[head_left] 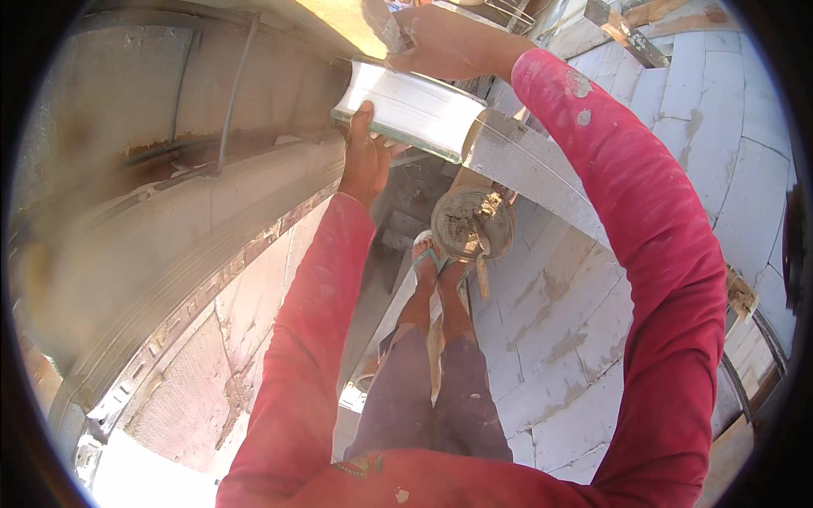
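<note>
A glass block (415, 106) with a white side and greenish edges is held at the top of the wall line in front of me. My left hand (364, 161) grips its near lower edge, thumb on the white side and fingers beneath. Just beyond the block's far edge is my right hand (436, 42), beside a sunlit pale slab (360, 25); its fingers are partly hidden, so its grip is unclear. Below, a round bucket (440, 241) holds grey mortar (461, 220), and a trowel (483, 271) leans in it with its handle over the rim.
A pale block wall (550, 339) rises at the right, under a ledge (529, 165) with a thin string along it. Left of me runs a long metal frame (212, 220). My sandaled feet (428, 254) stand on a narrow board. A wooden piece (627, 34) juts out top right.
</note>
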Available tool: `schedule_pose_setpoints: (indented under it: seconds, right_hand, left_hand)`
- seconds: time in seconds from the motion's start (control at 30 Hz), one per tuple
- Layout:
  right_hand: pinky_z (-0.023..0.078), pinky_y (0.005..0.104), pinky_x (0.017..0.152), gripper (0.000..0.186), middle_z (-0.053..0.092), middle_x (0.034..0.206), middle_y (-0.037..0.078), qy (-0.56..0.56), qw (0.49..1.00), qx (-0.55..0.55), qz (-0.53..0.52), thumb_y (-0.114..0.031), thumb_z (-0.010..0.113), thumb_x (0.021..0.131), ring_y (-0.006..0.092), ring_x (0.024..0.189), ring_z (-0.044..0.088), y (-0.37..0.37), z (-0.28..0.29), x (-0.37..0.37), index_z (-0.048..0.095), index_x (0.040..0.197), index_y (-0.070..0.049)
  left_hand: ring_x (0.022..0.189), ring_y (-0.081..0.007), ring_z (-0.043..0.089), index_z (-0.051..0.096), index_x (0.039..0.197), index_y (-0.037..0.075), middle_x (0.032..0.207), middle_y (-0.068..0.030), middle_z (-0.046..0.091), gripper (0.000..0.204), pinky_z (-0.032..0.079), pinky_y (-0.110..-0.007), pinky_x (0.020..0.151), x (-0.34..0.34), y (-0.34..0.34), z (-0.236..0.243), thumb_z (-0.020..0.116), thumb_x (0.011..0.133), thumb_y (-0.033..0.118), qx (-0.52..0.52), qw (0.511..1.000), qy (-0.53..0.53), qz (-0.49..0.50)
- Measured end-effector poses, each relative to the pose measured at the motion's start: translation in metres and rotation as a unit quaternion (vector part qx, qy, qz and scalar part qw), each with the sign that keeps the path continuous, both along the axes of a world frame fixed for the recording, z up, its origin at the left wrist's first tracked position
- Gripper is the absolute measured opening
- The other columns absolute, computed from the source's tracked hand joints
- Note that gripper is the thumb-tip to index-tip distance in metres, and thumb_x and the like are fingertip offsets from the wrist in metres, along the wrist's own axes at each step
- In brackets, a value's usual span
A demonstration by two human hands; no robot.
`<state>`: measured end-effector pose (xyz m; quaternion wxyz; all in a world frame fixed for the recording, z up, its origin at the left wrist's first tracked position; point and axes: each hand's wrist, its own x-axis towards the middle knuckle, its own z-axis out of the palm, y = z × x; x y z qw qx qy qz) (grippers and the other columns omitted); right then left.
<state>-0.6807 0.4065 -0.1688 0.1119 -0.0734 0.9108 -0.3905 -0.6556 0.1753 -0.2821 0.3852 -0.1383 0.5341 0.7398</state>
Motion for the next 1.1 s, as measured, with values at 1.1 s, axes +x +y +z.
schedule_pose_setpoints:
  seconds: [1.1]
  right_hand:
    - [0.054,0.0374,0.061,0.037,0.065,0.073,0.011,-0.079,0.993,0.079,-0.022,-0.023,0.060,0.099,0.0225,0.063,0.063,-0.010,0.006,-0.010,0.069,0.088,0.010]
  left_hand:
    - [0.127,-0.0335,0.060,0.038,0.152,0.009,0.144,-0.0155,0.057,0.067,0.053,-0.058,0.097,-0.007,-0.009,-0.021,0.050,0.105,0.055,0.106,0.991,0.079,-0.037]
